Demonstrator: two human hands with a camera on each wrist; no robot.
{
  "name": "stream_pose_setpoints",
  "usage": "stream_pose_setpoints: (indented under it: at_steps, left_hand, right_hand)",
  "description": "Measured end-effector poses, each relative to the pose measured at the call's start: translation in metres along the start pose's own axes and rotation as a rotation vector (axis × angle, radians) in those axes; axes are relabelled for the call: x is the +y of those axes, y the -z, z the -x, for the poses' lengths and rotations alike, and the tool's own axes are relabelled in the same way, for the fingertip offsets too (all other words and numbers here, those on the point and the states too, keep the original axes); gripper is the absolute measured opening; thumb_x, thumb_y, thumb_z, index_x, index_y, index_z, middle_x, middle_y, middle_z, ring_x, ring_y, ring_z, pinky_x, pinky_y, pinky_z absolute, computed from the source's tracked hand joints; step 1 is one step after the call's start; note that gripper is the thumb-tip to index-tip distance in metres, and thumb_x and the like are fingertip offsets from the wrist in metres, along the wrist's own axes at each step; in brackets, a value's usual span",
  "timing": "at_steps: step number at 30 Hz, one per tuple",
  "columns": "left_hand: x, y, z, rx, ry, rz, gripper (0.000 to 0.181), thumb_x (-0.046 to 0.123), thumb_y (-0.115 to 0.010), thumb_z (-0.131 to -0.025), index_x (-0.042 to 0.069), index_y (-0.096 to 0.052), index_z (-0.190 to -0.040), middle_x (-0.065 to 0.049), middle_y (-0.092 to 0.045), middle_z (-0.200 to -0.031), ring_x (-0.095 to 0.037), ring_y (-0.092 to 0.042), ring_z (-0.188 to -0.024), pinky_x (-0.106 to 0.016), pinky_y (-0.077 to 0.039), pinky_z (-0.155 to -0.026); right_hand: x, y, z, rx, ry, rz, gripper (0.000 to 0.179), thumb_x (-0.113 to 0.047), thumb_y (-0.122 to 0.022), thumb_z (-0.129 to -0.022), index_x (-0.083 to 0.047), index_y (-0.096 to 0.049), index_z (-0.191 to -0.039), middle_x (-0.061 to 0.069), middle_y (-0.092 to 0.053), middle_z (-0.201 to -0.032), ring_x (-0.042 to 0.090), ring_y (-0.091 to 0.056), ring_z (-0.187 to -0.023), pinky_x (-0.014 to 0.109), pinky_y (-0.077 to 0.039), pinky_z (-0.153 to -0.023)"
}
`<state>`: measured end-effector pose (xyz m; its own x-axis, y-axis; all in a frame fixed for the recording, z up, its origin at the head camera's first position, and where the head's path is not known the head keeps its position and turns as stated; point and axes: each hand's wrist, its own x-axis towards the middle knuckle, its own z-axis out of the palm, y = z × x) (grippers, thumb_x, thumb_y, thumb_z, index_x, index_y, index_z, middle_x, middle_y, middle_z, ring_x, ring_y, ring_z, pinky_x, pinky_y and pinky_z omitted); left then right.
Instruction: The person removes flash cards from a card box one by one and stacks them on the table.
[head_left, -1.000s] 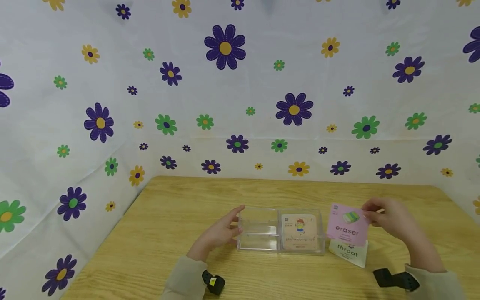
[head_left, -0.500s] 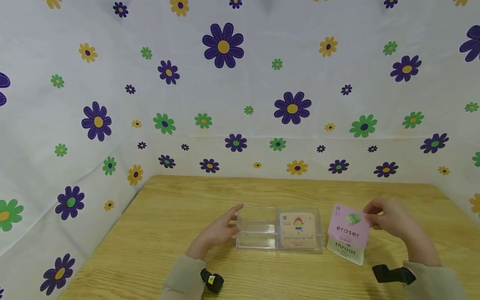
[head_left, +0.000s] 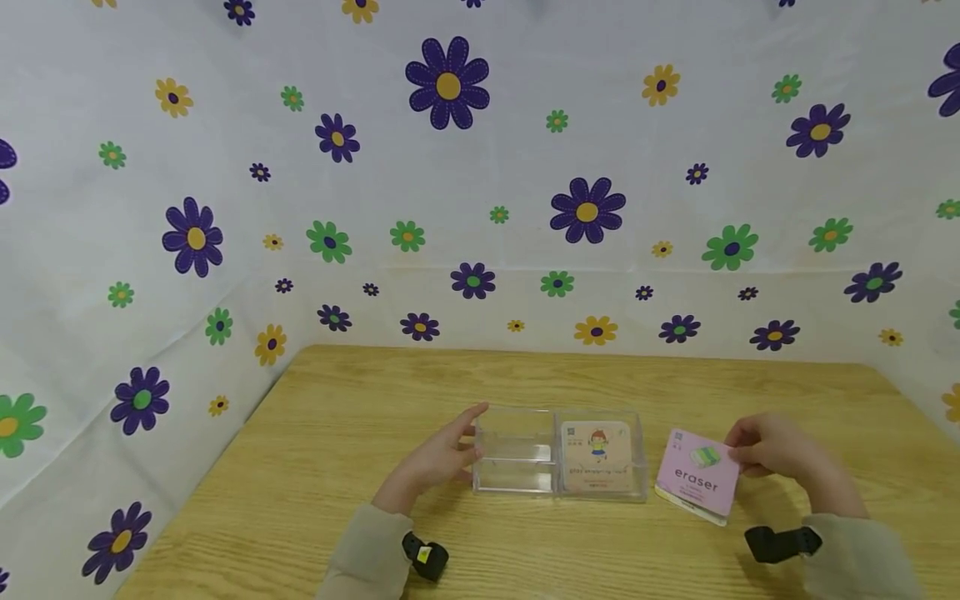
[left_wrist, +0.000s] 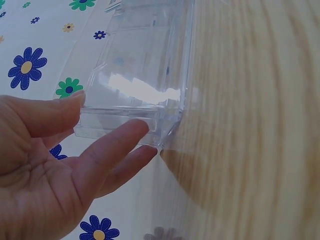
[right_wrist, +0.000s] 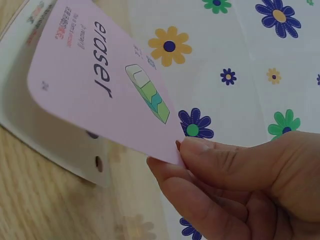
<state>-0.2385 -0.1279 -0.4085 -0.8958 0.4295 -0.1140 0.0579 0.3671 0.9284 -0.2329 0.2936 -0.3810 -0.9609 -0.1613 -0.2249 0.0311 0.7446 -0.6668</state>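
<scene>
My right hand (head_left: 776, 458) pinches a pink card (head_left: 697, 473) by its upper right corner, between thumb and fingers. The card shows a green eraser and the word "eraser". Beneath it lies another card, its pale lower edge (head_left: 693, 508) showing; the right wrist view shows the pink card tilted above this pale card (right_wrist: 60, 145). My left hand (head_left: 438, 458) touches the left end of a clear plastic box (head_left: 517, 492) with fairly straight fingers (left_wrist: 112, 155), the thumb at one corner. The box's right compartment holds a beige card (head_left: 598, 457) with a cartoon child; its left compartment is bare.
A wooden table (head_left: 405, 383) carries the box and the cards. Behind it hangs a white cloth (head_left: 517, 167) printed with flowers, which also covers the left side. Black straps with small devices (head_left: 426, 557) sit on both wrists.
My right hand has lowered the pink card toward me, so it now covers most of the "throat" card beneath. My left hand and the box stay in place.
</scene>
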Motion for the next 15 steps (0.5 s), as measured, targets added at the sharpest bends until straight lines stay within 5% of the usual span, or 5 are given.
stream_pose_setpoints:
  at_steps: [15]
  left_hand:
    - [0.001,0.0,0.0,0.004,0.003,-0.018,0.058,-0.001,-0.042,-0.092,0.015,-0.017,-0.142,-0.03,-0.026,-0.131,-0.042,-0.042,-0.108,-0.04,-0.05,-0.072]
  right_hand:
    - [-0.001,-0.011,-0.007,-0.017,-0.003,0.075,0.003,0.005,-0.053,-0.081,0.006,-0.056,-0.082,0.007,-0.051,-0.074,0.018,-0.047,-0.064,0.029,-0.044,-0.055]
